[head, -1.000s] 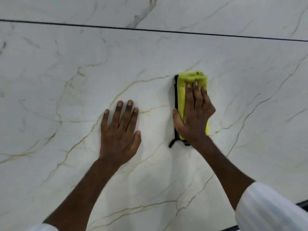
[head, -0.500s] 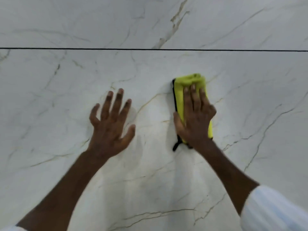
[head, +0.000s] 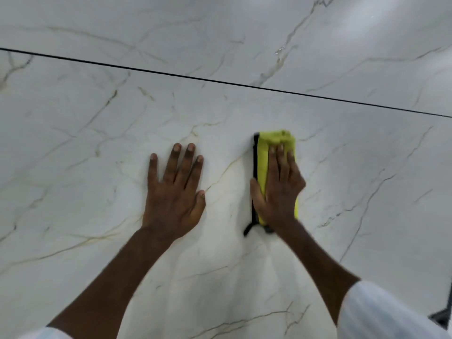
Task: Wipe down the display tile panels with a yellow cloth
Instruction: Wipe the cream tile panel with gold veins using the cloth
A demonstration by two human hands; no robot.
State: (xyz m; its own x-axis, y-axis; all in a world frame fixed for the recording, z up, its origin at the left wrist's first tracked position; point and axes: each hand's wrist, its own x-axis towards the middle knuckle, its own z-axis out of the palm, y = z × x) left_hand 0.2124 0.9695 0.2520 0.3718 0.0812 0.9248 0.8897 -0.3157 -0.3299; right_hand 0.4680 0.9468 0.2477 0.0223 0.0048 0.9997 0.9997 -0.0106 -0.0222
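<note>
The left hand (head: pixel 175 192) lies flat with relaxed, straight fingers spread, gripping nothing, on the glossy white gold-veined marble tile panel (head: pixel 73 167). At its 3 o'clock, well apart, the right hand (head: pixel 278 192) presses straight fingers onto the folded yellow black-edged cloth (head: pixel 276 139), fingertips toward 12 o'clock. A white sleeve (head: pixel 381 314) shows at 5 o'clock. A thin black seam (head: pixel 195 78) crosses at 12 o'clock, with another marble panel (head: pixel 171 25) beyond it.

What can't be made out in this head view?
Head view only:
- Yellow cloth: mostly hidden under the right hand.
- Lower tile panel: cut off by the left, right and bottom edges.
- Dark thing at bottom right: cropped by the edge, beside the white sleeve; unidentifiable.
- Outer edge of the right hand: blurred.
</note>
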